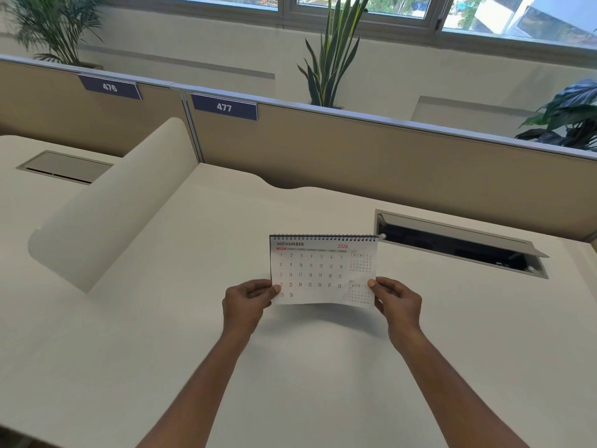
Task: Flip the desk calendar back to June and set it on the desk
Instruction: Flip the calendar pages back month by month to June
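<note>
We held the desk calendar (323,270) at the centre of the frame, above the desk (161,350), left hand (247,302) at its lower left corner, right hand (399,300) at its lower right. A cable hatch (458,244) lay upper right of it, a partition (355,156) behind.

Beige partition (355,156), metal-capped, ran across the back. Two dark-blue plates hung at its top edge: plate "476" (109,87) at left, plate "477" (224,107) beside it. Curved white divider (113,202) stood at left. Open cable hatch (458,244) at right, lid tilted up; closed cable hatch (64,166) far left. Behind the partition stood a palm (51,24), a sword-leaved plant (332,56) and a dark broad-leaved plant (568,114). Window (355,4) ran above.
</note>
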Demonstrator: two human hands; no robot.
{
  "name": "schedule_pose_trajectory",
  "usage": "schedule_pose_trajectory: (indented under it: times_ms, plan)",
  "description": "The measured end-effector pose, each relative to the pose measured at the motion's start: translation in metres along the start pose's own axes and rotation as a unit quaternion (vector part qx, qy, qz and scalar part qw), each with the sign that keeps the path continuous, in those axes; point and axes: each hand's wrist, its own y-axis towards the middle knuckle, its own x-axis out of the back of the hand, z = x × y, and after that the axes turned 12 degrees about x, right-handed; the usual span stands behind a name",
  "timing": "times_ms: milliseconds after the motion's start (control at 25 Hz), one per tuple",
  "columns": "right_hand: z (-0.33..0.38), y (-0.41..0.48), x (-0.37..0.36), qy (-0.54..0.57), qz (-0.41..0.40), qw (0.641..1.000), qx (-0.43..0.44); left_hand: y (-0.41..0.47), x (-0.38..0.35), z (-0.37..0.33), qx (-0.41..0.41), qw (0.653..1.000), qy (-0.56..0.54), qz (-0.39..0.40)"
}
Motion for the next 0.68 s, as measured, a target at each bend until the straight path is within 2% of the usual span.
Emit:
schedule_pose_trajectory:
  times_ms: [400, 680]
  plan:
    - [0.007, 0.001, 0.007, -0.015, 0.039, 0.999, 0.018, -0.002, 0.007, 0.002, 0.011, 0.997, -0.031, 0.07]
    - [0.014, -0.003, 0.015, -0.001, 0.074, 0.997, 0.013, -0.003, 0.01, 0.001, 0.017, 0.995, -0.044, 0.092]
